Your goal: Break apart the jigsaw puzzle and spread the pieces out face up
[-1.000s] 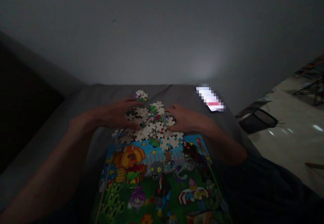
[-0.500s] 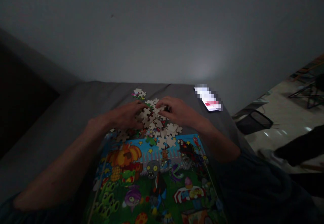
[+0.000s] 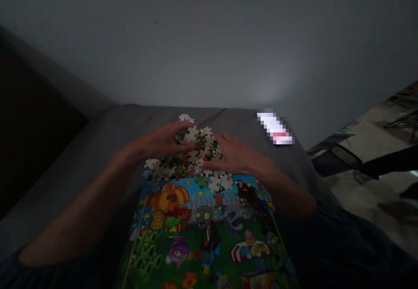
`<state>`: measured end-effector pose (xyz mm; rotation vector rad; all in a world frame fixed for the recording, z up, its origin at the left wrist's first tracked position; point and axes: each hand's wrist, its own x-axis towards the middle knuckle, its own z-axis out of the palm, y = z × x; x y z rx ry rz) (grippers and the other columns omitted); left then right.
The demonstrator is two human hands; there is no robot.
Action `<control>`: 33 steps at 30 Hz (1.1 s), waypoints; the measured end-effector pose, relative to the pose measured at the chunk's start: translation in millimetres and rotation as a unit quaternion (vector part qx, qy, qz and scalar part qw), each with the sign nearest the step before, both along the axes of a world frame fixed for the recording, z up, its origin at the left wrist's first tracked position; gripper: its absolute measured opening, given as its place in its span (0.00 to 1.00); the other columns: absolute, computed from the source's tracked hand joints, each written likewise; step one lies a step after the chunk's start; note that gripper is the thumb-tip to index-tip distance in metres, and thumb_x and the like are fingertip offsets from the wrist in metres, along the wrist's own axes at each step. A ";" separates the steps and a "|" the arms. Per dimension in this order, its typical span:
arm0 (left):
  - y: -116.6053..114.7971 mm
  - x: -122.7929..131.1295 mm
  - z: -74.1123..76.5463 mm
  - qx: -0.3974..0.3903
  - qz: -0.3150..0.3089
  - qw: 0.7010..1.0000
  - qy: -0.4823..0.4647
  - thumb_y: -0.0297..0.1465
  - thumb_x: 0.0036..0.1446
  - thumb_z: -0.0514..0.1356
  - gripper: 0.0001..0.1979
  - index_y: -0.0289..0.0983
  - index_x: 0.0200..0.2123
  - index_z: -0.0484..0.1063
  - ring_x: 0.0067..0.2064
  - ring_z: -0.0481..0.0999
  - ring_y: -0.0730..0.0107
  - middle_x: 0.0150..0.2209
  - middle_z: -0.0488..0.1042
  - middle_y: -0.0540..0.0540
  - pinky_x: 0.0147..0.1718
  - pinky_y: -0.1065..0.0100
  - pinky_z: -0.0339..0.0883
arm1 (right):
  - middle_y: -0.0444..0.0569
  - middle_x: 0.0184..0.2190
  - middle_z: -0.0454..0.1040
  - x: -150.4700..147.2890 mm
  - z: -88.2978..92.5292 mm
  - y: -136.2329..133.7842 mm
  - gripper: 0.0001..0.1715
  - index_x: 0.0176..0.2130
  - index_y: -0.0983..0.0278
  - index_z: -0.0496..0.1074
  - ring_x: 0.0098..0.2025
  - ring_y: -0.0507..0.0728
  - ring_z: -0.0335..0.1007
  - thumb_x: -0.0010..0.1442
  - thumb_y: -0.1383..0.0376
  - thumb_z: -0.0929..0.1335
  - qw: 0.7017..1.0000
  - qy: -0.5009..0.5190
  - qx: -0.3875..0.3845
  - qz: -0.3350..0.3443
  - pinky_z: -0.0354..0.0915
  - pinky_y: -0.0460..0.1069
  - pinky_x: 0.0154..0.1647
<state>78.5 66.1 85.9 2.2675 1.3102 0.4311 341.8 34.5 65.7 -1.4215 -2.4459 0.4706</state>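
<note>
A heap of jigsaw puzzle pieces [image 3: 194,156], some pale side up and some printed side up, lies on grey cloth between my hands. At the heap's left, my left hand [image 3: 166,140] is open, thumb and fingers apart around several pieces. My right hand [image 3: 233,153] rests open against the right side, its thumb stretched over the near pieces. Nearer to me is a colourful cartoon puzzle board [image 3: 209,232] with a pumpkin, a grey zombie and plants. A few loose pale pieces [image 3: 219,182] overlap its far edge.
A lit phone [image 3: 274,127], its screen blurred out, lies on the grey cloth surface [image 3: 124,123] at the right. A pale wall [image 3: 209,53] rises behind. Past the right edge, a dark-framed object [image 3: 342,156] and part of a person's dark-clothed leg [image 3: 395,158] show above the floor.
Both hands have shifted around the heap. My right hand has come down along its right side with fingers flatter, and pieces between the hands are gathered differently. The whole view has shifted slightly.
</note>
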 end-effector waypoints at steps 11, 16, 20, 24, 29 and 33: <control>0.5 4.1 6.6 0.044 0.013 0.988 -0.144 0.46 0.58 0.66 0.27 0.41 0.58 0.76 0.44 0.81 0.59 0.47 0.82 0.46 0.47 0.60 0.77 | 0.56 0.51 0.78 -16.5 -19.7 11.2 0.22 0.54 0.64 0.77 0.53 0.64 0.77 0.60 0.70 0.73 0.998 0.054 0.029 0.015 0.72 0.60 0.57; 1.5 -0.9 8.9 0.034 0.009 0.977 -0.210 0.45 0.58 0.67 0.35 0.42 0.66 0.69 0.42 0.80 0.59 0.42 0.80 0.45 0.44 0.59 0.77 | 0.52 0.52 0.81 -6.8 -6.2 21.4 0.29 0.53 0.62 0.78 0.53 0.62 0.77 0.53 0.78 0.70 0.990 0.130 0.057 0.021 0.72 0.58 0.58; 4.3 -4.4 4.8 0.038 0.020 0.979 -0.198 0.46 0.60 0.66 0.38 0.40 0.70 0.64 0.40 0.78 0.61 0.41 0.78 0.45 0.41 0.62 0.75 | 0.49 0.54 0.82 0.2 1.7 27.9 0.32 0.55 0.61 0.78 0.55 0.61 0.78 0.53 0.79 0.68 0.973 0.223 0.048 0.029 0.73 0.59 0.60; 7.2 -5.2 -4.2 0.052 0.019 0.992 -0.115 0.48 0.62 0.63 0.37 0.40 0.70 0.66 0.41 0.78 0.61 0.45 0.79 0.43 0.40 0.62 0.73 | 0.48 0.57 0.82 3.5 -1.2 30.2 0.36 0.58 0.60 0.78 0.59 0.61 0.78 0.55 0.80 0.66 0.976 0.208 0.017 0.070 0.72 0.60 0.63; 9.6 -3.5 -10.7 0.035 0.006 0.999 -0.026 0.54 0.64 0.57 0.33 0.39 0.64 0.74 0.47 0.80 0.56 0.51 0.81 0.39 0.51 0.55 0.75 | 0.51 0.56 0.82 8.0 -10.7 35.2 0.33 0.60 0.59 0.78 0.57 0.60 0.78 0.61 0.80 0.64 0.978 0.161 0.048 0.122 0.72 0.60 0.61; 6.5 4.5 -14.9 0.078 -0.010 0.997 0.016 0.61 0.65 0.53 0.38 0.40 0.64 0.74 0.67 0.71 0.47 0.66 0.73 0.37 0.69 0.47 0.62 | 0.52 0.52 0.83 6.2 -15.8 37.4 0.28 0.57 0.62 0.79 0.55 0.59 0.78 0.65 0.78 0.62 0.973 0.165 0.092 0.133 0.70 0.60 0.61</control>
